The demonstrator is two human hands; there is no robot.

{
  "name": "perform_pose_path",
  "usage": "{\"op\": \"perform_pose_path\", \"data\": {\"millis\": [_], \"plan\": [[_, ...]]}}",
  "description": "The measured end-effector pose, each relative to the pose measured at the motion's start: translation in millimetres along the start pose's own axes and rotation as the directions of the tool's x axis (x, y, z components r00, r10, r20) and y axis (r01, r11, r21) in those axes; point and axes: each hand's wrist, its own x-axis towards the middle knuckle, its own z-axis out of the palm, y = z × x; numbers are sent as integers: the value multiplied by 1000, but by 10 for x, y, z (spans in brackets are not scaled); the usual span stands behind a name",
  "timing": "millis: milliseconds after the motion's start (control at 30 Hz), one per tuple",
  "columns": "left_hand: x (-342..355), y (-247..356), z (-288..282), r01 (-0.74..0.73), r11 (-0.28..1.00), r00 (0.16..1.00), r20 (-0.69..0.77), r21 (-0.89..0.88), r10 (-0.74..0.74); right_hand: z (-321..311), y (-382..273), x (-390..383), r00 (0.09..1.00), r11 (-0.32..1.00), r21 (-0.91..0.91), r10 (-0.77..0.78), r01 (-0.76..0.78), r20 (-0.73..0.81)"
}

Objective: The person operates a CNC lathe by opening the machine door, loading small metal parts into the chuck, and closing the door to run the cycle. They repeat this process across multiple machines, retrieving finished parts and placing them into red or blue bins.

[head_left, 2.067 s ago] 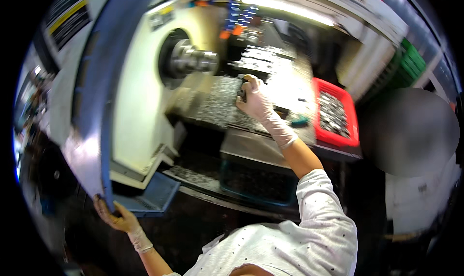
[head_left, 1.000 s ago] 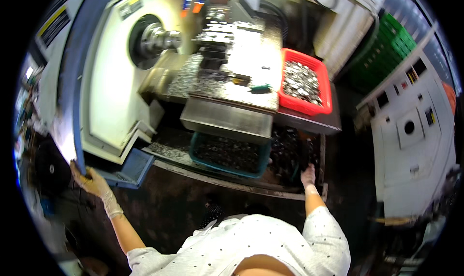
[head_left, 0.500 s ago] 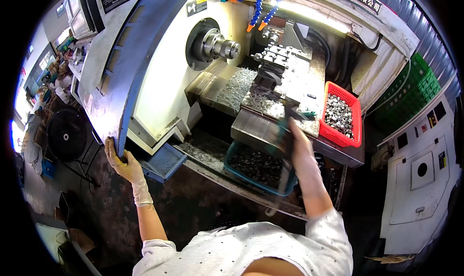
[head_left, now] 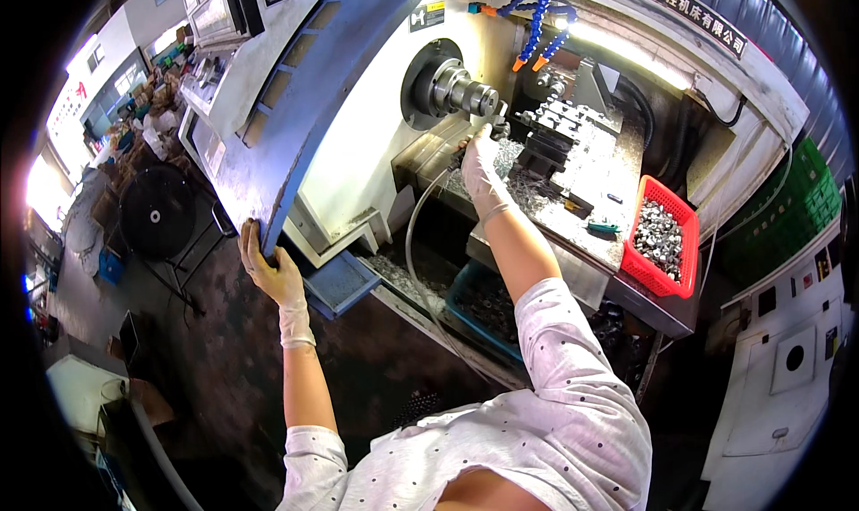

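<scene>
My left hand, in a thin white glove, has its fingers curled round the lower edge of the blue lathe door. My right hand, gloved too, reaches into the machine just below the spindle collet. It is closed round what looks like an air gun, mostly hidden by the hand. From there a pale hose loops down toward my body. Beside that hand stand the tool slide and metal shavings.
A red basket of small metal parts sits on the right ledge. A small green-handled tool lies near it. Under the slide is a teal basket. Blue coolant nozzles hang above. A grey cabinet stands at right.
My right hand has moved from above the teal basket up and inward to the spindle, and the hose now trails behind it. My left hand stays on the door edge. The view has shifted.
</scene>
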Motion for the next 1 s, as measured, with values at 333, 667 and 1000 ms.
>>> {"op": "perform_pose_path", "data": {"millis": [333, 667, 1000], "plan": [[31, 30, -8, 8, 1000, 1000, -11, 21, -8, 0, -111, 2, 996, 986, -140, 89, -91, -26], [30, 52, -44, 55, 998, 998, -27, 44, -54, -1726, -1843, -1686, 978, 981, 98, -176, 165, 110], [58, 302, 68, 74, 997, 997, -20, -20, -75, -5065, -1658, -2433, 689, 708, -540, -105, -454, -717]]}}
